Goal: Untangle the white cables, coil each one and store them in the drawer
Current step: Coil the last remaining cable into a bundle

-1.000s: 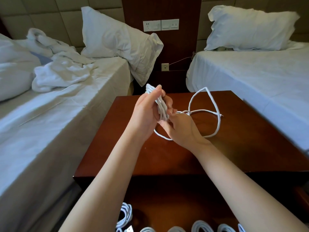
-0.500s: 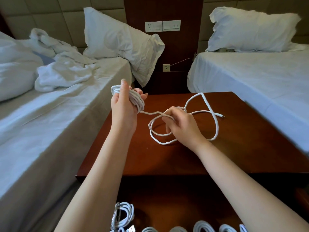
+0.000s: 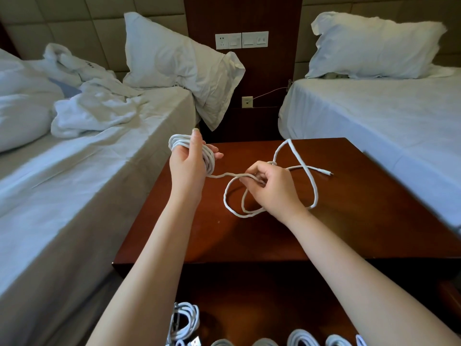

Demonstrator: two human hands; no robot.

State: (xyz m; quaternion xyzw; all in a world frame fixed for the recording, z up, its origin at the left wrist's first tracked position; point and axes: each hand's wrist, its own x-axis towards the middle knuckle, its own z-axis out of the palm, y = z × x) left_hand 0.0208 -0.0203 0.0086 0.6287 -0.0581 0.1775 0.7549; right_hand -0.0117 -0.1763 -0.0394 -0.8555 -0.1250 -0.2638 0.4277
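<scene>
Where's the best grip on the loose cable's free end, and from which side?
Pinch the straight stretch just behind the connector, coming from above. It lies flat on the nightstand, pointing right, clear of the loops beside the right hand.

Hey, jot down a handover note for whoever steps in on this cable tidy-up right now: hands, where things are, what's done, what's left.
Left hand grips the partly wound white cable coil. Right hand pinches its loose white tail, which lies looped on the dark wooden nightstand top, plug end free.
Done: several coiled white cables lie in the open drawer.
Left: wind in the tail, put this coil in the drawer.
</scene>
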